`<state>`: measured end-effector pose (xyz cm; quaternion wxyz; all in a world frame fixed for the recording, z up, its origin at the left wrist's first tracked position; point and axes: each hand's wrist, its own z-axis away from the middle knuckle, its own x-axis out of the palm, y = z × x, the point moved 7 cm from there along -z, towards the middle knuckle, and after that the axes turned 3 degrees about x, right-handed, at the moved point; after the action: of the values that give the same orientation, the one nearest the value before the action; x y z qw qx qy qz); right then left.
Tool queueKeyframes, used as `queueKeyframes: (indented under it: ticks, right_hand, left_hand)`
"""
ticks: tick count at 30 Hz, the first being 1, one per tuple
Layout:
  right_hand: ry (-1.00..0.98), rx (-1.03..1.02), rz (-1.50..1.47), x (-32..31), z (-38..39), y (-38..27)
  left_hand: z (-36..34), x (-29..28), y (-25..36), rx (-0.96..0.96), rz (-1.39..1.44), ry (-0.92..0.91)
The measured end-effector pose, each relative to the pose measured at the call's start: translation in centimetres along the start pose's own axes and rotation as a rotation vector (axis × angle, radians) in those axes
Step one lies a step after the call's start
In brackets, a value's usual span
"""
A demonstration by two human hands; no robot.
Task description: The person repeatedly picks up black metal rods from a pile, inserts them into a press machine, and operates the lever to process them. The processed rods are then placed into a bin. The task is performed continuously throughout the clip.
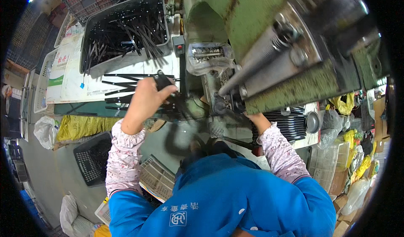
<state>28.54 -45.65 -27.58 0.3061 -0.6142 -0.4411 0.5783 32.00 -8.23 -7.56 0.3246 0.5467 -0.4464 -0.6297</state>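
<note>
My left hand point(148, 97) is raised over the near edge of the white-topped table, thumb and fingers closed around a dark, narrow black piece point(162, 80). Motion blurs that piece, so its full shape does not show. Beside and beneath this hand, several thin black strips point(122, 76) lie on the tabletop. My right hand point(259, 121) is at the base of the green press point(290, 87), close to its lower tooling point(223, 104). The machine covers its fingertips. To its right lies a stack of black rods point(284, 127).
A grey bin point(168, 26) of loose black strips stands on the table. Next to it is a small control box with a red button point(179, 47). A clear plastic tub point(198, 68) holds small metal parts. A round grey dish point(313, 121) sits right; a black crate point(90, 161) is on the floor.
</note>
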Motion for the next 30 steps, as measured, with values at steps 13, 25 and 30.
queueKeyframes:
  ticks: [13, 25, 30]
  right_hand:
    - [0.069, 0.019, 0.187, -2.2, 0.7, -11.8]
    - [0.068, 0.035, -0.289, 4.2, -1.2, -16.2]
    - [-0.015, 0.189, 0.016, 0.5, 1.2, -9.9]
  left_hand:
    - [0.4, 13.3, -0.1, -0.178, 0.971, -0.127]
    - [2.5, 11.9, -1.5, -0.285, 0.678, 0.058]
    - [4.5, 11.9, -1.8, -0.348, 0.510, 0.034]
